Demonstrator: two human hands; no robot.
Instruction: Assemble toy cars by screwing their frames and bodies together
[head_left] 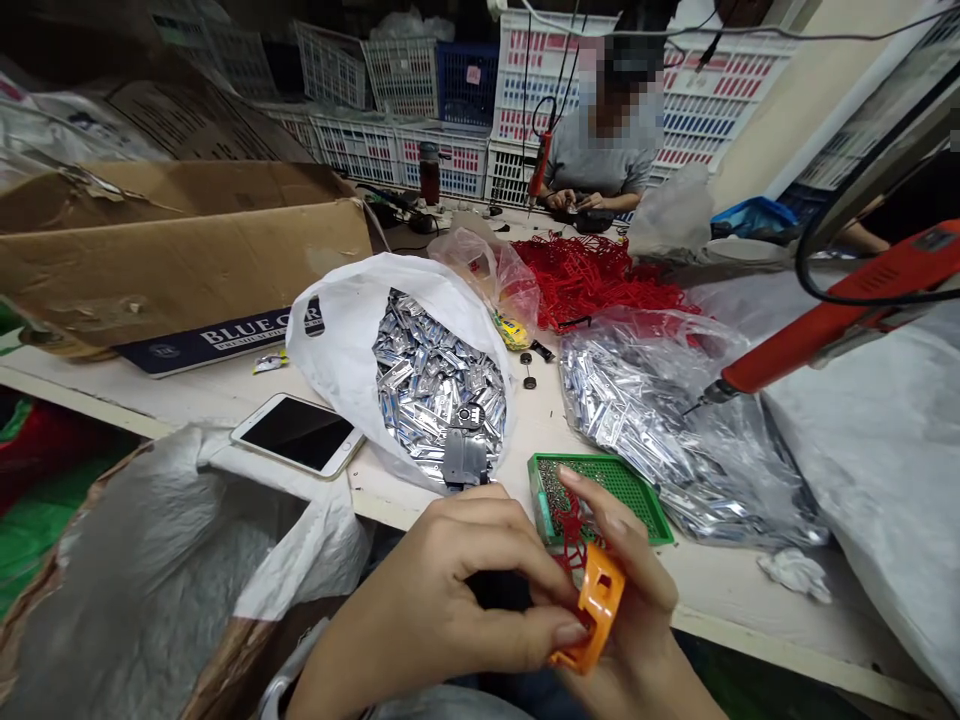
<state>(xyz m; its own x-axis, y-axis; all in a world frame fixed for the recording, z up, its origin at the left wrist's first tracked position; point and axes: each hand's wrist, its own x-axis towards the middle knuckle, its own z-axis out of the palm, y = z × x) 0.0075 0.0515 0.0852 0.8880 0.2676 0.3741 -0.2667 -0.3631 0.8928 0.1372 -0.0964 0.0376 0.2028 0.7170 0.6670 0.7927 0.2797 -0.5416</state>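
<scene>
My left hand pinches the near edge of an orange plastic shell, which looks like a toy car body, between thumb and forefinger. My right hand cradles the same shell from the right, its fingers curving up behind. A thin red openwork plastic piece sticks up beside the shell, between the two hands. Just beyond lies a green tray of small metal screws. Left of it, a black plastic part rests on shiny silver pieces in a white bag.
A red electric screwdriver hangs at the right over a clear bag of silver parts. Behind is a red plastic heap. A phone and a cardboard box are left. Another person sits opposite.
</scene>
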